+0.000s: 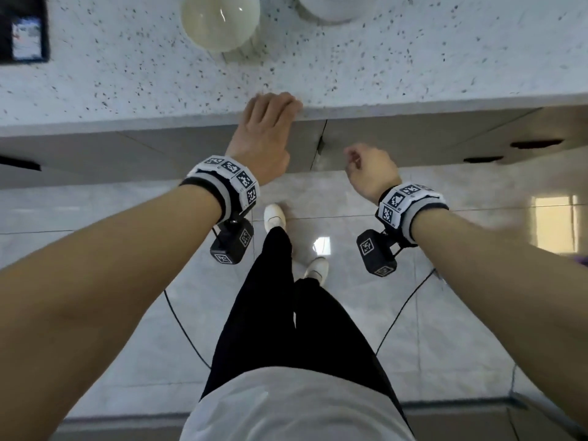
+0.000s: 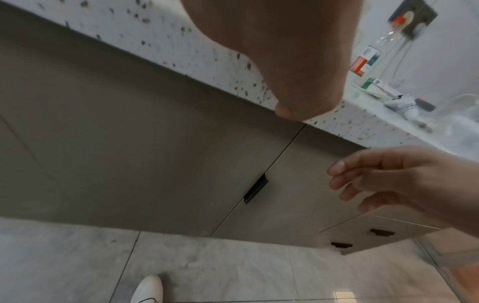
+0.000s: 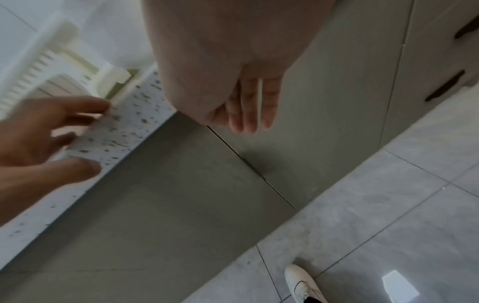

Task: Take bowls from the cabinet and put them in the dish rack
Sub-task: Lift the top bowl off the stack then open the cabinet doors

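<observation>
Reaching for the shut cabinet (image 1: 366, 144), your left hand (image 1: 264, 135) lies flat-fingered on the counter (image 1: 413, 78) edge, your right hand (image 1: 370, 171) loosely curled, empty. Bowls (image 1: 220, 20) sit at twelve o'clock (rack out of head view); a swinging door could hit your shins.

Closed cabinet doors (image 2: 155, 164) under speckled countertop (image 2: 207, 51)

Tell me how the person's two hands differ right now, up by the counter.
The left hand reaches up to the speckled countertop edge; the right hand hangs lower, in front of the grey cabinet doors. The left's fingers are spread; the right's fingers are loosely curled. Both hold nothing and wear marker-covered wristbands.
</observation>
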`<action>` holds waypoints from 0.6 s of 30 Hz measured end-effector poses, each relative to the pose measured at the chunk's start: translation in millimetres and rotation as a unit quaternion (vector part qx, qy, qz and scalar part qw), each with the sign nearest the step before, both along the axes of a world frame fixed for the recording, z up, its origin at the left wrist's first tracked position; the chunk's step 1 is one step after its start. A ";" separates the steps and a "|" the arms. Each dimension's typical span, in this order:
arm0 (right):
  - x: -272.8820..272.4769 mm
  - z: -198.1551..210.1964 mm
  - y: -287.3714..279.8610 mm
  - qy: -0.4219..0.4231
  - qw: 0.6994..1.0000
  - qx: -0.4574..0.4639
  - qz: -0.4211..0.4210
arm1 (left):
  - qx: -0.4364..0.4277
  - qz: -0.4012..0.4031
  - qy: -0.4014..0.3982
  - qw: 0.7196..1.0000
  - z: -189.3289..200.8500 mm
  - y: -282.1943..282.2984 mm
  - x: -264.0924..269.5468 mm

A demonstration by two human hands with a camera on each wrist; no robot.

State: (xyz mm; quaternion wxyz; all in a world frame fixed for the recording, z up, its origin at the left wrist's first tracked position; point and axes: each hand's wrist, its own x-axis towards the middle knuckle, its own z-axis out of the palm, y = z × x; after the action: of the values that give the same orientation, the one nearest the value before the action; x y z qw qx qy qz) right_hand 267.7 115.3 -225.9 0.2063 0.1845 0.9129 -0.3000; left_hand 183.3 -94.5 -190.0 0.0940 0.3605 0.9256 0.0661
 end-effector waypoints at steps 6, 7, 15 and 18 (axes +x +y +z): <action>-30.8 -80.5 -4.5 -0.054 0.996 -0.055 -0.045 | 0.055 0.008 0.088 0.995 -43.2 -6.6 3.6; -39.4 -88.1 -7.7 -0.064 0.995 -0.060 -0.038 | 0.071 0.002 0.111 0.991 -50.4 -8.1 0.2; -70.6 -169.2 -22.5 -0.022 0.980 -0.105 -0.166 | 0.146 -0.005 0.234 0.961 -88.9 -3.0 -14.5; -57.4 -162.4 -23.0 -0.014 0.980 -0.077 -0.181 | 0.153 0.013 0.230 0.961 -89.8 -0.9 -14.1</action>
State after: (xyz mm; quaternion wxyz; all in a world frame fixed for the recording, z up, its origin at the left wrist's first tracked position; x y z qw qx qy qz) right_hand 210.4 92.3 -388.2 0.1752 0.3347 0.8356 -0.3988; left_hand 169.3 -95.3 -279.8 -0.1784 0.3639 0.9058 0.1236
